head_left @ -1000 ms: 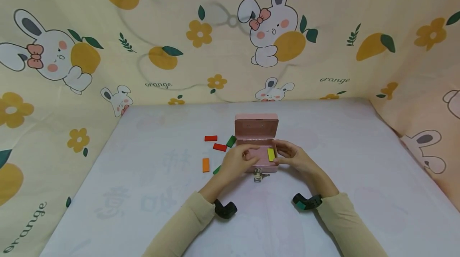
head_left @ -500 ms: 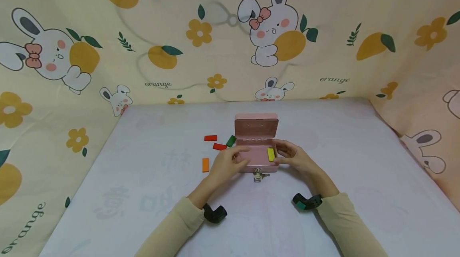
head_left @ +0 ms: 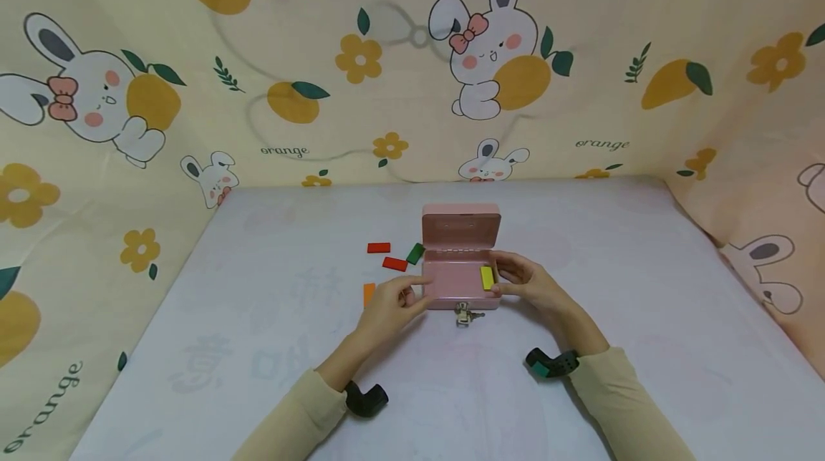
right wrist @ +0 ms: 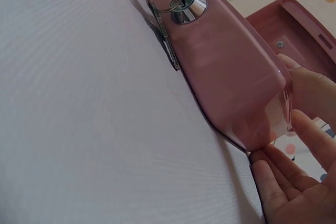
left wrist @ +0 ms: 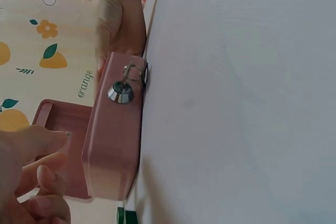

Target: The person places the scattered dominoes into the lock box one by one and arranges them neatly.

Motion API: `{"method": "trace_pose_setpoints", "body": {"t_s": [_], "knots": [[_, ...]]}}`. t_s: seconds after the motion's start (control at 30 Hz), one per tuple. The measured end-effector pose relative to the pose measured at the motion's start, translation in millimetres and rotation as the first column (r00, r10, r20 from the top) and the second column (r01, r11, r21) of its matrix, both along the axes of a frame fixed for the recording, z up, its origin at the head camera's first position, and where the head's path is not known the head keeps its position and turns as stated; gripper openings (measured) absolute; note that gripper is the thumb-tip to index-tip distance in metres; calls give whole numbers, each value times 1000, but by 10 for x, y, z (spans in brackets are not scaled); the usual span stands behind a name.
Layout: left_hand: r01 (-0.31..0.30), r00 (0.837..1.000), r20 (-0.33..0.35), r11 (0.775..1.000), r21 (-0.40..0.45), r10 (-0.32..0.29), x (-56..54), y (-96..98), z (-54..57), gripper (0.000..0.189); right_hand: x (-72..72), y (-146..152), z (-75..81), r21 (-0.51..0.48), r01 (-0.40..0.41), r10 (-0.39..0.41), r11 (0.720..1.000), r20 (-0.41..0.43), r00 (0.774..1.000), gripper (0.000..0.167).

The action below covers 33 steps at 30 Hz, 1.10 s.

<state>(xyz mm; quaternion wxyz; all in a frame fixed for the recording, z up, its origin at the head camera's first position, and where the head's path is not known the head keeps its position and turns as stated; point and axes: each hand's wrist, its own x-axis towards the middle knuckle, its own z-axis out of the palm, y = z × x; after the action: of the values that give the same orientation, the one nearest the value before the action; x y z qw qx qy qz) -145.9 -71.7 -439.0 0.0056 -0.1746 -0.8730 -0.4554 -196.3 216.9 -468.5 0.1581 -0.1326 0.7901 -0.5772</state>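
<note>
A pink metal cash box (head_left: pixel 451 303) stands with its lid (head_left: pixel 460 230) raised, a yellow block (head_left: pixel 487 278) lying inside near the right wall. Keys on a ring (head_left: pixel 475 316) hang from the front lock (left wrist: pixel 121 92). My right hand (head_left: pixel 531 282) holds the box's right side, thumb at the front corner and fingers further back; the right wrist view shows fingertips (right wrist: pixel 291 85) at the rim and others low on the side. At the left wall, my left hand (head_left: pixel 387 309) has thumb and index finger apart, nothing between them, the other fingers bent.
Left of the box lie two red blocks, one further back (head_left: pixel 379 248) and one nearer (head_left: pixel 394 263), and a green block (head_left: pixel 415 253). An orange block (head_left: pixel 369 293) is partly covered by the left hand. Patterned cloth (head_left: pixel 361 117) surrounds the white table (head_left: pixel 245 346).
My left hand has drawn back leftward and toward me, from over the box to its left wall. The yellow block, the box and my right hand have stayed in place.
</note>
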Motion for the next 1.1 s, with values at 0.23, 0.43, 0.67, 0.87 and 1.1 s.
{"method": "trace_pose_setpoints", "body": {"t_s": [0.23, 0.43, 0.67, 0.87, 1.1], "knots": [[-47, 998, 29, 998, -36, 48, 70, -144, -47, 28, 7, -22, 9, 0, 21, -21, 1000, 26, 999, 68], [-72, 997, 29, 997, -36, 73, 102, -269, -84, 28, 1, -22, 9, 3, 19, -19, 1000, 13, 1000, 67], [-73, 996, 56, 996, -42, 76, 98, -383, -84, 30, 6, -32, 9, -3, 31, -31, 1000, 32, 999, 68], [-71, 991, 109, 997, -12, 72, 42, -503, -74, 37, 9, -27, 18, -7, 27, -27, 1000, 31, 999, 67], [-56, 991, 119, 998, -8, 56, -13, -624, -63, 42, 0, -18, 7, -19, 20, -19, 1000, 43, 999, 67]]}}
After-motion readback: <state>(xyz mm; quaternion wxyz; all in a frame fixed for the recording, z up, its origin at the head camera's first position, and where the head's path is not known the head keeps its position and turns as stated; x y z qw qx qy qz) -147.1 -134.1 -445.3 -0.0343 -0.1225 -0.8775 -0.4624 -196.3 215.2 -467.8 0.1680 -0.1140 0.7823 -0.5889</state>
